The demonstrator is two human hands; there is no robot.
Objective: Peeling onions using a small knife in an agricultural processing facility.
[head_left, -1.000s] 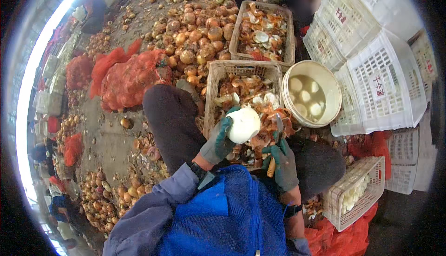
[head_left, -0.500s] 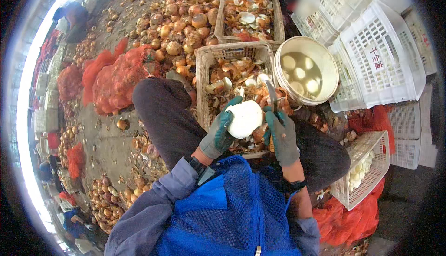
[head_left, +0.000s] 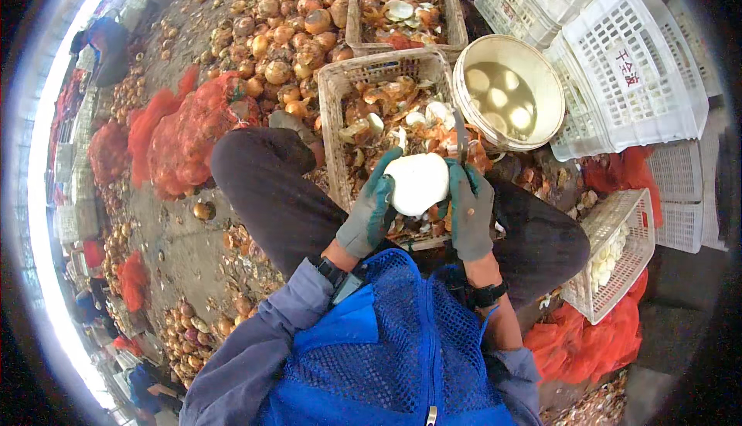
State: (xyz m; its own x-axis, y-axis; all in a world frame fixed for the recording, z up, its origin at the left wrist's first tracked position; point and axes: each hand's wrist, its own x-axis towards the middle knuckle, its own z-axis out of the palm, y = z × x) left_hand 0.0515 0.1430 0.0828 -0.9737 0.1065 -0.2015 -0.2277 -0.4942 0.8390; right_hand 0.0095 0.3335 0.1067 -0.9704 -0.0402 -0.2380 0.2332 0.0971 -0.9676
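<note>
A large peeled white onion is gripped by my left hand, which wears a grey and green work glove. Its thumb lies along the onion's upper left side. My right hand, gloved the same way, is closed around a knife and sits against the onion's right side. The blade of the knife points up and away from me; its handle is hidden in the glove. Both hands are over the near part of a plastic crate that holds brown onion skins and pale scraps, between my bent legs.
Right of the crate stands a white bucket with peeled onions in cloudy water. Stacked white crates rise beyond it. A smaller crate holds peeled pieces. Unpeeled onions and red mesh sacks lie left. Another scrap crate stands ahead.
The onion has shifted slightly right and up, and its face is turned differently. My right hand has come closer against it. The surroundings sit a little higher in view.
</note>
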